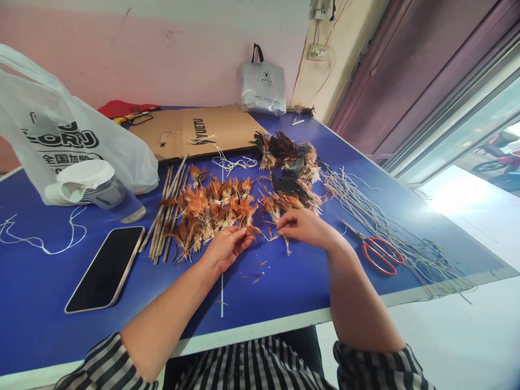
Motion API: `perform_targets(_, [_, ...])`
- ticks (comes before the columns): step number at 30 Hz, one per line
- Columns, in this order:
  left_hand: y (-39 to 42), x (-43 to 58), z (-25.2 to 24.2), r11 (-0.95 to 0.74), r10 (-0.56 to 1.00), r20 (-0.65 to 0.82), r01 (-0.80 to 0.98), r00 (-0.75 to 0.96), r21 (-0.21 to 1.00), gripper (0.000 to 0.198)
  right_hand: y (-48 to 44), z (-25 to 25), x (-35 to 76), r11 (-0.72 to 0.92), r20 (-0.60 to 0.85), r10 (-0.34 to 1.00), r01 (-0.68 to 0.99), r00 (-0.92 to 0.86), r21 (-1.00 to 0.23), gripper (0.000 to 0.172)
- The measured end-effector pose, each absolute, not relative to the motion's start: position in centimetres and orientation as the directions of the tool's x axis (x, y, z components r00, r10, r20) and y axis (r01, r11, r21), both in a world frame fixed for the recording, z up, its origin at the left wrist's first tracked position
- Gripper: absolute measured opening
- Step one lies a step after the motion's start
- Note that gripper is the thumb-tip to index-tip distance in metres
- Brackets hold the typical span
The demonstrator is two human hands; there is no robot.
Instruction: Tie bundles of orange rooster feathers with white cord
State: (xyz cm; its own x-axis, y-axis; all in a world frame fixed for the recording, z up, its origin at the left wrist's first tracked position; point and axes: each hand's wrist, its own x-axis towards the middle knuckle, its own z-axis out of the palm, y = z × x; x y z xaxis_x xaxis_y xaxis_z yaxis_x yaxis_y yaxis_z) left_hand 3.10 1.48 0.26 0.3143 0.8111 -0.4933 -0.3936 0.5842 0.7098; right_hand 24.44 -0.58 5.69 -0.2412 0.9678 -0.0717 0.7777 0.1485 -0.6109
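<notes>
A heap of orange-brown feathers (pixel 211 208) lies in the middle of the blue table (pixel 36 292). My left hand (pixel 225 246) rests at the heap's near edge, fingers curled and pinched on a few feathers. My right hand (pixel 304 226) is just to the right, fingers closed on a small feather (pixel 280 234) that hangs below the fingertips. A darker pile of black and brown feathers (pixel 290 162) lies behind my right hand. A bundle of thin sticks (pixel 166 216) lies left of the orange heap.
Red-handled scissors (pixel 376 252) and a spread of pale strings (pixel 390 227) lie to the right. A black phone (pixel 108 268), a lidded jar (pixel 99 189) and a white plastic bag (pixel 60 130) are at left. Cardboard (pixel 199 132) and a small silver bag (pixel 262 81) sit at the back.
</notes>
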Motion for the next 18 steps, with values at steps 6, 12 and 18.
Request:
perform_targets(6, [1.4,3.2,0.3,0.579,0.814,-0.493,-0.372,0.308,0.725,0.013,-1.3,4.8,22.5,0.300,-0.118,0.939,0.938,-0.322,-0.173,0.030])
perform_targets(12, [1.6,3.5,0.3,0.576,0.814,-0.485,-0.346,0.318,0.741,0.016,-1.3,4.2,21.3,0.325,-0.115,0.936,0.942,-0.332,-0.078,0.045])
perform_targets(18, [2.1,4.0,0.3,0.569,0.818,-0.475,-0.331,0.325,0.753,0.016,-1.2,4.4,21.4,0.357,-0.048,0.926,0.909,-0.376,-0.217,0.049])
